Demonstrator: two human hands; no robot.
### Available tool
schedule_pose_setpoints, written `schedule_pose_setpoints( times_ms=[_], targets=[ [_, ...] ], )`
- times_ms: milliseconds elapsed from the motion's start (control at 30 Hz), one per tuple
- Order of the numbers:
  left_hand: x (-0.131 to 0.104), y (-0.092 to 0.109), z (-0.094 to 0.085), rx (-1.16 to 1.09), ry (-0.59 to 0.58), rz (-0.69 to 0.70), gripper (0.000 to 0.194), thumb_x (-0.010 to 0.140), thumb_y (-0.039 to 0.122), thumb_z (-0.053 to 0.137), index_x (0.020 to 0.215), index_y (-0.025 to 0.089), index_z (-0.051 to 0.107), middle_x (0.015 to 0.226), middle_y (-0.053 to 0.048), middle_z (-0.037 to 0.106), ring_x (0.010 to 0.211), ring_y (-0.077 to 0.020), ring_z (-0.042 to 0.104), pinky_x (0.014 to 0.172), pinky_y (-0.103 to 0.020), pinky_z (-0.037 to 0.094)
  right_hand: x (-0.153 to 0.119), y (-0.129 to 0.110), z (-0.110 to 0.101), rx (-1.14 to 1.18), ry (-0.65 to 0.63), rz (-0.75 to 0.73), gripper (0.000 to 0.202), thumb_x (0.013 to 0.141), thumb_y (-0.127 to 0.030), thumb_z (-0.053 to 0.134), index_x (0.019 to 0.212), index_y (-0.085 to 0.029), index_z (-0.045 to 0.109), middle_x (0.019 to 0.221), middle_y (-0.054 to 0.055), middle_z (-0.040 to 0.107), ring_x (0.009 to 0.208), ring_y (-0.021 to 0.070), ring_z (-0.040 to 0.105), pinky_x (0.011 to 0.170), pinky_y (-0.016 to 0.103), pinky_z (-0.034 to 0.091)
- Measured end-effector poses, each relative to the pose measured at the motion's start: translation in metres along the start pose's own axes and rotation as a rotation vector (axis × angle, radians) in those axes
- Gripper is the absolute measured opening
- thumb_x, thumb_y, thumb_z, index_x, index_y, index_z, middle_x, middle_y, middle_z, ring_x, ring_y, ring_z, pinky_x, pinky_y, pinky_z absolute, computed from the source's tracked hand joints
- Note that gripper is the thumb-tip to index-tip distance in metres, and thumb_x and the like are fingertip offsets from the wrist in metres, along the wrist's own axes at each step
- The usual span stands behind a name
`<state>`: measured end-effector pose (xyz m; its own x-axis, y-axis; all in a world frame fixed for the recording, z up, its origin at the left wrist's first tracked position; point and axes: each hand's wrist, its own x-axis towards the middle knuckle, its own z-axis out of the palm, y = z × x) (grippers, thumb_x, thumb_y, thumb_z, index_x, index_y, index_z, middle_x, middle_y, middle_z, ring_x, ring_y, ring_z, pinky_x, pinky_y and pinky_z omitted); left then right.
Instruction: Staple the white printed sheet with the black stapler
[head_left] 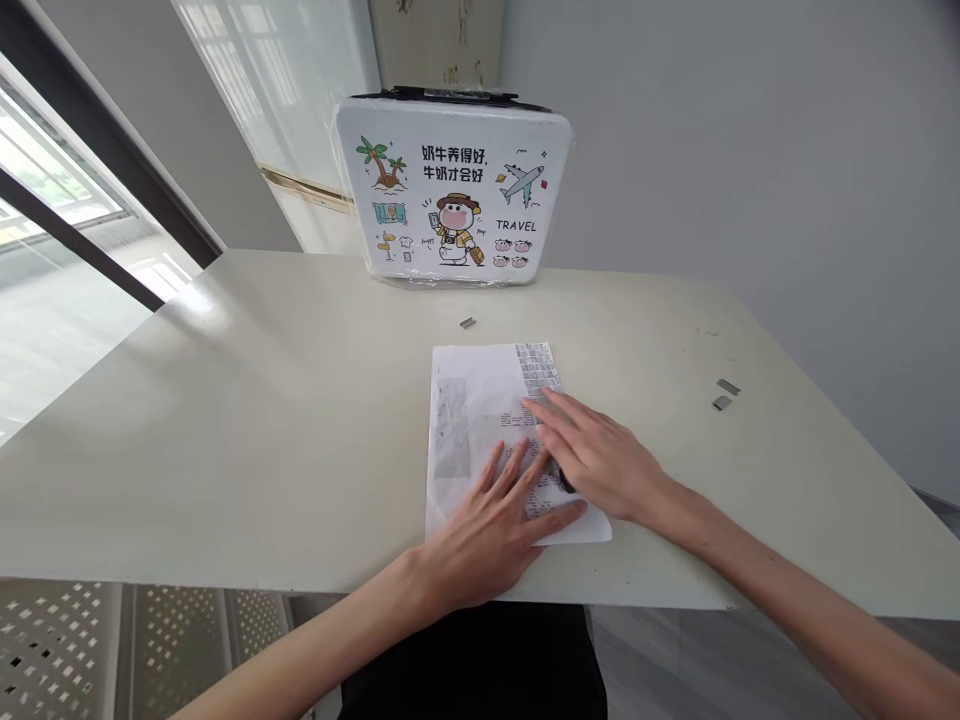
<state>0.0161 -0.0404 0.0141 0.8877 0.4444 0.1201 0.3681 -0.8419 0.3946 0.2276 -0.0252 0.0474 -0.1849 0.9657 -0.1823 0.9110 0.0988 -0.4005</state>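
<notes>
A white printed sheet of paper [487, 365] lies on the pale table, near its front edge. My left hand [499, 525] rests on the lower part of the sheet with its fingers spread. On the right side of the paper is my right hand [600, 455], its fingers stretched out towards the upper left. Beneath the right palm a small black object [566, 482] shows in part; the hand hides the rest of it. The fingertips of the two hands are close together.
A white case [457, 200] with cartoon prints, wrapped in clear plastic, stands upright at the back of the table [225, 430]. Small grey staple strips [468, 322] lie behind the paper. More small grey pieces [727, 386] are at the right.
</notes>
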Motion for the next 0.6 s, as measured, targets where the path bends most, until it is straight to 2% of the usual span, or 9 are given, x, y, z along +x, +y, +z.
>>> schedule_pose_setpoints(
  times_ms=[67, 133, 233, 300, 367, 433, 533, 600],
  targets=[
    [-0.003, -0.001, -0.001, -0.004, -0.005, -0.007, 0.071, 0.097, 0.009, 0.063, 0.160, 0.033, 0.039, 0.176, -0.009, -0.011, 0.160, -0.0420, 0.002, 0.128, -0.067, 0.012, -0.007, 0.006, -0.010, 0.117, 0.020, -0.005, 0.059, 0.109, -0.056, 0.019, 0.161, -0.038, 0.041, 0.171, -0.002, 0.034, 0.155, 0.0308, 0.036, 0.121, 0.057, 0.040],
    [-0.007, -0.003, -0.003, -0.004, -0.011, -0.010, 0.074, 0.097, 0.010, 0.065, 0.161, 0.035, 0.037, 0.176, -0.007, -0.011, 0.160, -0.0417, 0.001, 0.128, -0.067, 0.012, -0.016, 0.015, -0.016, 0.165, 0.036, -0.094, 0.056, 0.109, -0.056, 0.024, 0.157, -0.038, 0.047, 0.167, -0.002, 0.042, 0.152, 0.0297, 0.041, 0.120, 0.054, 0.042],
    [-0.013, -0.005, -0.006, -0.007, -0.011, -0.007, 0.077, 0.096, 0.011, 0.066, 0.162, 0.037, 0.035, 0.176, -0.005, -0.008, 0.160, -0.0411, 0.000, 0.129, -0.066, 0.011, -0.029, 0.033, -0.018, 0.132, 0.001, -0.284, 0.048, 0.108, -0.056, 0.039, 0.147, -0.036, 0.057, 0.157, 0.002, 0.055, 0.146, 0.0294, 0.050, 0.117, 0.051, 0.045],
    [-0.016, -0.004, -0.009, -0.001, -0.021, -0.004, 0.079, 0.096, 0.011, 0.066, 0.163, 0.037, 0.033, 0.176, -0.005, -0.008, 0.160, -0.0410, 0.000, 0.129, -0.066, 0.012, -0.037, 0.047, -0.016, 0.098, 0.011, -0.334, 0.043, 0.105, -0.057, 0.048, 0.137, -0.033, 0.064, 0.144, 0.005, 0.066, 0.135, 0.0303, 0.060, 0.109, 0.049, 0.051],
    [-0.018, -0.002, -0.012, 0.010, -0.036, -0.002, 0.081, 0.097, 0.012, 0.066, 0.164, 0.038, 0.031, 0.176, -0.005, -0.008, 0.160, -0.0413, 0.001, 0.128, -0.067, 0.013, -0.044, 0.059, -0.013, 0.078, 0.052, -0.319, 0.038, 0.104, -0.055, 0.051, 0.126, -0.030, 0.068, 0.126, 0.007, 0.074, 0.116, 0.0300, 0.069, 0.096, 0.047, 0.058],
    [-0.021, -0.002, -0.017, 0.014, -0.040, 0.005, 0.077, 0.100, 0.021, 0.067, 0.165, 0.038, 0.029, 0.176, -0.005, -0.004, 0.160, -0.0407, 0.003, 0.128, -0.067, 0.015, -0.051, 0.071, -0.011, 0.068, 0.100, -0.270, 0.036, 0.105, -0.055, 0.048, 0.119, -0.028, 0.069, 0.112, 0.007, 0.078, 0.100, 0.0290, 0.074, 0.083, 0.044, 0.059],
    [-0.033, -0.010, -0.031, 0.016, -0.031, 0.018, 0.076, 0.101, 0.045, 0.066, 0.166, 0.037, 0.027, 0.176, -0.005, 0.005, 0.160, -0.0393, 0.007, 0.128, -0.064, 0.019, -0.068, 0.088, -0.012, 0.044, 0.194, -0.164, 0.039, 0.103, -0.059, 0.050, 0.117, -0.028, 0.069, 0.108, 0.008, 0.079, 0.091, 0.0302, 0.075, 0.076, 0.044, 0.059],
    [-0.047, -0.025, -0.041, 0.051, -0.005, -0.028, 0.076, 0.103, 0.050, 0.061, 0.167, 0.035, 0.025, 0.176, -0.005, 0.010, 0.160, -0.0375, 0.009, 0.128, -0.063, 0.021, -0.083, 0.100, -0.015, 0.051, 0.258, -0.086, 0.040, 0.100, -0.062, 0.053, 0.117, -0.029, 0.069, 0.110, 0.008, 0.079, 0.089, 0.0323, 0.076, 0.073, 0.045, 0.060]
  ],
)
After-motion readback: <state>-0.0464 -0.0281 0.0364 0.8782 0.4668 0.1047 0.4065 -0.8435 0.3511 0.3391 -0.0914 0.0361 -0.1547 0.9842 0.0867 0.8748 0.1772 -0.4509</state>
